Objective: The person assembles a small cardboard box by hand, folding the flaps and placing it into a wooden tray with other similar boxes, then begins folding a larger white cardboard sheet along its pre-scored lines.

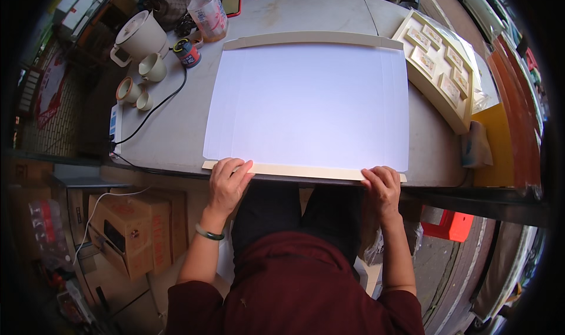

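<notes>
A large white sheet of card [309,105] with crease lines near its sides lies flat on the table before me. Along its near edge runs a narrow cream strip [304,170]; whether this is a folded flap of the card or a separate piece, I cannot tell. My left hand [227,182] pinches the strip near its left end, thumb and fingers closed over it. Towards the right end my right hand [383,189] pinches it in the same way. A similar pale strip [313,39] stands slightly raised along the far edge.
Left on the grey table [273,8] are an electric kettle [143,34], small cups [153,67], a jar [187,53], a plastic bottle [207,15], a phone [231,4] and a black cable [154,107]. A cream framed panel [441,70] with small picture tiles lies right.
</notes>
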The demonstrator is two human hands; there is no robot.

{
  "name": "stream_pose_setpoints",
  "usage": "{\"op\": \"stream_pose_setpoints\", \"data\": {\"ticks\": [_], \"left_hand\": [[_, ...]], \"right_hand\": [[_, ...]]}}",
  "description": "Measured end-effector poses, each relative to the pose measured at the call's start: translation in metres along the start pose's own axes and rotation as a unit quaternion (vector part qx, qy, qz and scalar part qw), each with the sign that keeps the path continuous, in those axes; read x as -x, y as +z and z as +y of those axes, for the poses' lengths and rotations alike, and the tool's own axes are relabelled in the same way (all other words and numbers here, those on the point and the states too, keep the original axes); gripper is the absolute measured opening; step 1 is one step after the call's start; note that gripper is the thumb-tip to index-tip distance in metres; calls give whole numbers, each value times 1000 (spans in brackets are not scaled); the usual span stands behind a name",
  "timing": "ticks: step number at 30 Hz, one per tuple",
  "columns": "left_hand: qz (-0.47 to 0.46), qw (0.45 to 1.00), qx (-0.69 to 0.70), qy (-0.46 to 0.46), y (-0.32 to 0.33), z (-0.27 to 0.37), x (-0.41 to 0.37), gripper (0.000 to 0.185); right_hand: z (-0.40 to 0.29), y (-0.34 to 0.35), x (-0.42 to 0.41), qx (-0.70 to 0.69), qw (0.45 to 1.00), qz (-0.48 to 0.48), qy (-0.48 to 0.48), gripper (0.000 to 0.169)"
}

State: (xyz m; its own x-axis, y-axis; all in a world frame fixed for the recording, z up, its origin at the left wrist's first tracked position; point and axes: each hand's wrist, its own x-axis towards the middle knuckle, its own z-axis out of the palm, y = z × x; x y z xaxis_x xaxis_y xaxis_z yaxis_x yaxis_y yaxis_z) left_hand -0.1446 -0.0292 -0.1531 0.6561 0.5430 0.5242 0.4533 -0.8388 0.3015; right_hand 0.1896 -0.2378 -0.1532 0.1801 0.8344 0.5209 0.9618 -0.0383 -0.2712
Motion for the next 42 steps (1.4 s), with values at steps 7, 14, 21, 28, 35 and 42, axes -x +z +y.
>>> {"op": "stream_pose_setpoints", "data": {"ticks": [7, 14, 21, 28, 35, 42], "left_hand": [[-21, 999, -4, -48, 4, -5, -25, 13], [-29, 998, -38, -51, 9, -8, -33, 21], [-68, 996, -41, -51, 10, -16, -39, 27], [-72, 995, 5, 63, 33, 53, -57, 20], [-74, 996, 9, 47, 47, 64, -65, 33], [-19, 998, -59, 26, 39, 43, -62, 51]], "right_hand": [[2, 1, -27, 32, 998, -32, 49, 13], [6, 5, -33, 48, 997, -30, 61, 17], [7, -1, -38, 52, 995, -80, 37, 16], [-36, 13, -52, 22, 991, -129, -19, 10], [-71, 49, -63, -10, 995, -95, -34, 25], [-63, 46, -65, 24, 997, -70, -34, 39]]}}
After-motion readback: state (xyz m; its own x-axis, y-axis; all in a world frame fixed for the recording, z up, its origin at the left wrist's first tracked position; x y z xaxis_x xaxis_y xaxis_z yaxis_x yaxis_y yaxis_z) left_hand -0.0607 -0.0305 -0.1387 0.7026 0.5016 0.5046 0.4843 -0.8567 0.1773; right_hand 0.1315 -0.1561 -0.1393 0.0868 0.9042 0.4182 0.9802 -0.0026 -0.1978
